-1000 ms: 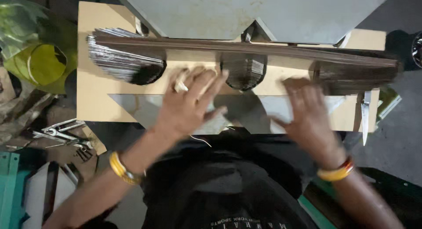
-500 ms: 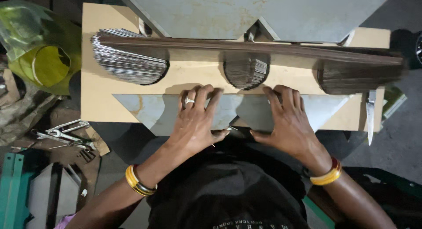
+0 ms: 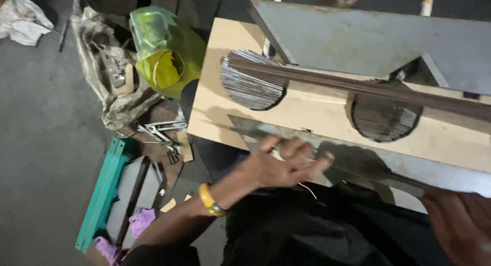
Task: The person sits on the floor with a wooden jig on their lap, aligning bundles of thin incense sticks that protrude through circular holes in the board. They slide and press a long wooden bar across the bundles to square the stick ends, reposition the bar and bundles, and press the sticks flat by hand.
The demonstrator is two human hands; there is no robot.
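Left hand [image 3: 284, 166]: lies flat with fingers spread on the near grey metal sheet [image 3: 409, 166], its grip apart, pressing the sheet's left part.
Right hand [image 3: 458, 225]: at the frame's lower right corner under the sheet's near edge; whether its grip is closed cannot be told.
Metal sheet: lies along the front of the tan board [image 3: 317, 107], below two fanned stacks of thin plates [image 3: 250, 82].
Floor: yellow-green bag [image 3: 166, 54], pliers [image 3: 158, 133], teal frame [image 3: 105, 189].

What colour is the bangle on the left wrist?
Yellow-orange, seen in the head view: the bangle sits just behind the left hand.
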